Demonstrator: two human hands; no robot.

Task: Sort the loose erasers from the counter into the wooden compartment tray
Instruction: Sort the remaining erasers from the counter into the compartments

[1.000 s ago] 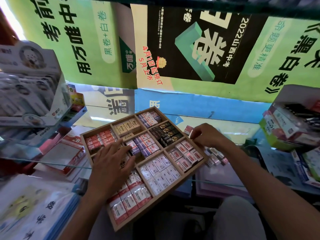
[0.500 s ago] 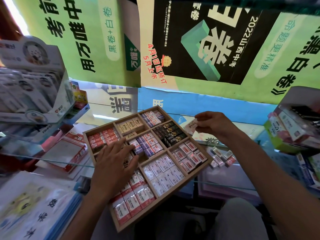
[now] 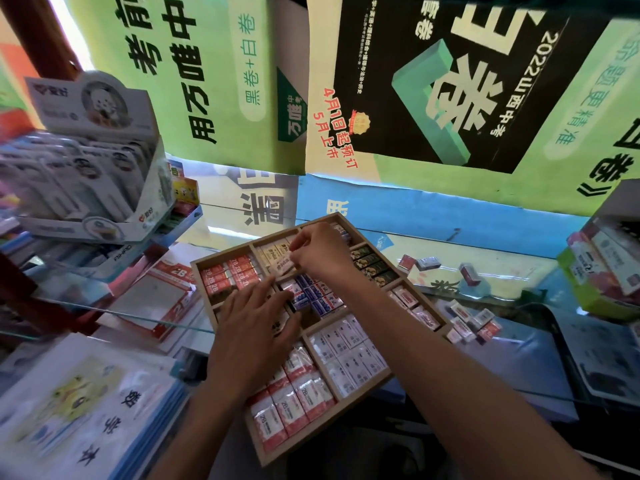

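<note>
Now the right hand (image 3: 320,252) is pinching a cream paper-sleeved eraser (image 3: 282,265) and lowering it among matching erasers in the wooden compartment tray (image 3: 375,384); the left hand (image 3: 258,325) is lying flat nearer, steadying.

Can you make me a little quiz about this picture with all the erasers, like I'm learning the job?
1. True or false: the left hand lies flat on the wooden tray.
2. Which hand holds the beige eraser in a fingertip grip: A left, B right?
3. Fill in: some loose erasers lie on the counter on the tray's ____ side.

Key
1. True: its fingers are spread over the middle compartments.
2. B: the right hand pinches it over the beige compartment.
3. Right.
</note>
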